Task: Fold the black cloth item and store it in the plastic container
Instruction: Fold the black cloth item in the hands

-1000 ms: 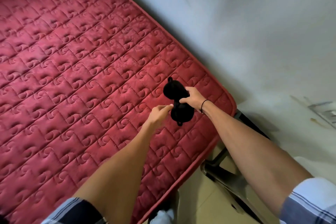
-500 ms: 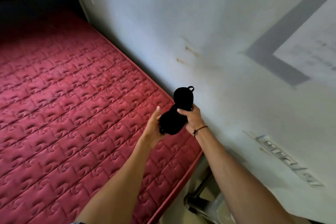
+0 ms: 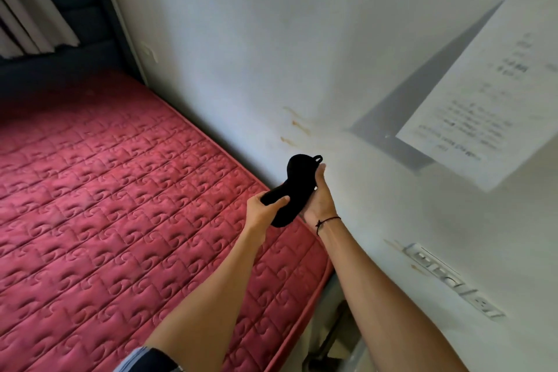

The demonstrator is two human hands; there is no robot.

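I'm standing in a bedroom at home: a red quilted mattress [image 3: 120, 205] fills the bed, against a dark padded headboard [image 3: 81, 24] and pale curtains [image 3: 27, 18].

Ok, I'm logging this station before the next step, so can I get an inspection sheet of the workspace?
Surface: red quilted mattress, bare.
Job's things: black cloth item held in the air, above the mattress edge; plastic container not in view.
Clutter: nothing seen.
Grippers: left hand grips the lower end; right hand supports the cloth from the side.
Cables: nothing seen.
Surroundings: stained white wall, paper notice, dark headboard, curtain.
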